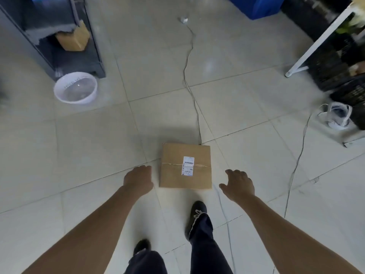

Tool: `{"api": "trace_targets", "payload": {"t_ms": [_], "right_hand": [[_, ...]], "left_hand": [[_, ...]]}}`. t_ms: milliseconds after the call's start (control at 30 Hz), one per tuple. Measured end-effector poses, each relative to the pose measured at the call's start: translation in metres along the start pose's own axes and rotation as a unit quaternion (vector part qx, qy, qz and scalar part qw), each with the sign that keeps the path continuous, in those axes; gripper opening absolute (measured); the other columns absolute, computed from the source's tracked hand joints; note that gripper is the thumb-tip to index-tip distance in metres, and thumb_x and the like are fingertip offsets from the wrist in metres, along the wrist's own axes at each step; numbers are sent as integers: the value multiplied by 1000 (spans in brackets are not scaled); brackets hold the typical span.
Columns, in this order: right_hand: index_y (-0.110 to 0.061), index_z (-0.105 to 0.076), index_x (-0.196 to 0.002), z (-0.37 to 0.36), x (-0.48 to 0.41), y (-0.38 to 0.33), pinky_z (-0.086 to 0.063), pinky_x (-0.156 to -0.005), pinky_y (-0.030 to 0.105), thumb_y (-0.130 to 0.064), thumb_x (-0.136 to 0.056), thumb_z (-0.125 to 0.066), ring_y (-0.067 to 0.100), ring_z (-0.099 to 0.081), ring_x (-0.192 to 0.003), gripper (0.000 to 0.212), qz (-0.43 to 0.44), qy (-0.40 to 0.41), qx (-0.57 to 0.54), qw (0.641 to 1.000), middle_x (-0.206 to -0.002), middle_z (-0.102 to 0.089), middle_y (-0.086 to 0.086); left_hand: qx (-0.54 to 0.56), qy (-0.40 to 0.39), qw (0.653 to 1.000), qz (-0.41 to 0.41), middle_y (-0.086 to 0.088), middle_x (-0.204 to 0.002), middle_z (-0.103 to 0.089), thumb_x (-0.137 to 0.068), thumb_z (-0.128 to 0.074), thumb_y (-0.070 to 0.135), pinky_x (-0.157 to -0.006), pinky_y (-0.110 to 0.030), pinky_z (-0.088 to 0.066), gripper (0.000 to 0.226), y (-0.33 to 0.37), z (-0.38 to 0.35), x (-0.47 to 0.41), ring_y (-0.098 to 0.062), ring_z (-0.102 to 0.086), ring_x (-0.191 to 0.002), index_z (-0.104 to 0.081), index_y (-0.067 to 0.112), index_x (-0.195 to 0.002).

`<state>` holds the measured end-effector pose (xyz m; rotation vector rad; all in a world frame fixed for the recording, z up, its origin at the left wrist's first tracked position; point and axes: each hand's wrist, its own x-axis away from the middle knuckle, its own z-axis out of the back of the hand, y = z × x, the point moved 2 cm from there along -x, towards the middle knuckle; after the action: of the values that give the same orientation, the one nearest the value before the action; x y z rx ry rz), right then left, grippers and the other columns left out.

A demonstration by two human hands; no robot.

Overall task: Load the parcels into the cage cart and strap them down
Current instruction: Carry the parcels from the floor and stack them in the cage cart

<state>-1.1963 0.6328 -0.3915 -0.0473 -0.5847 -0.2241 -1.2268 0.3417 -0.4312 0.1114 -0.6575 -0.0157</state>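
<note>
**Operator:** Which step is being carried out?

**Instructor:** By my reading, the pick-up of one parcel. The parcel (185, 167) is lying flat on the floor (98, 145), directly ahead of the person's feet. Its label (188, 166) is facing up across the taped seam. No cage cart is showing in this view.

**Operator:** What are the hands doing?

**Instructor:** The left hand (138, 179) is hovering just beside the parcel's left edge, holding nothing. Its fingers are pointing away from the camera, so I cannot tell how far they are spread. The right hand (238, 184) is hovering near the right edge, spread wide with the thumb out, also empty. Neither hand is touching the cardboard.

**Operator:** How should the grasp be made?

**Instructor:** I am advising one palm low on each side face, with the fingers hooking under the bottom edge so the load is sitting evenly. I am also advising bending at the knees and drawing the parcel close to the body before rising.

**Operator:** Any hazard?

**Instructor:** A cable (186, 84) is running across the floor and meeting the parcel's far edge. Whether it is passing beneath is not visible. I am recommending a straight vertical lift and careful footing, since a second cable (295, 165) is trailing to the right.
</note>
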Motion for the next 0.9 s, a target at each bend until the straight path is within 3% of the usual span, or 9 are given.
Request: {"api": "trace_targets", "payload": {"t_ms": [133, 267, 567, 767, 900], "right_hand": [[-15, -47, -135, -5, -63, 19, -40, -95, 34, -35, -94, -52, 24, -45, -124, 46, 14, -21, 5, 1000, -128, -55, 5], [-15, -46, -136, -31, -124, 30, -40, -98, 34, -36, -95, -52, 25, -43, -126, 46, 3, -46, 1, 999, -132, -54, 5], [-16, -43, -140, -168, -281, 35, -40, -100, 37, -37, -95, -55, 26, -43, -129, 51, -37, -98, -33, 994, -136, -52, 5], [-10, -40, -138, -277, -368, 47, -44, -95, 39, -36, -91, -60, 29, -49, -125, 57, -109, -140, -113, 978, -134, -53, 10], [-4, -37, -137, -336, -397, 53, -47, -90, 38, -37, -90, -62, 31, -54, -118, 62, -184, -186, -214, 941, -130, -56, 12]], "left_hand": [[63, -31, 996, 52, -4, -132, -53, -87, -59, 32, -91, -34, -45, 50, 18, -19, -52, -23, -50, -123, -47, 16, -133], [98, -50, 990, 90, -7, -133, -52, -90, -58, 30, -89, -35, -44, 48, 26, -51, -106, -25, -48, -124, -47, 13, -134], [126, -95, 979, 127, -9, -141, -47, -91, -58, 32, -97, -38, -42, 56, 22, -181, -257, -28, -44, -130, -41, 10, -140], [178, -96, 965, 168, -16, -117, -55, -90, -56, 33, -81, -41, -48, 42, 9, -272, -349, -34, -55, -106, -45, 4, -119], [233, -82, 951, 187, -18, -113, -54, -95, -46, 25, -78, -38, -42, 35, 4, -316, -382, -37, -56, -105, -45, 1, -121]]}}
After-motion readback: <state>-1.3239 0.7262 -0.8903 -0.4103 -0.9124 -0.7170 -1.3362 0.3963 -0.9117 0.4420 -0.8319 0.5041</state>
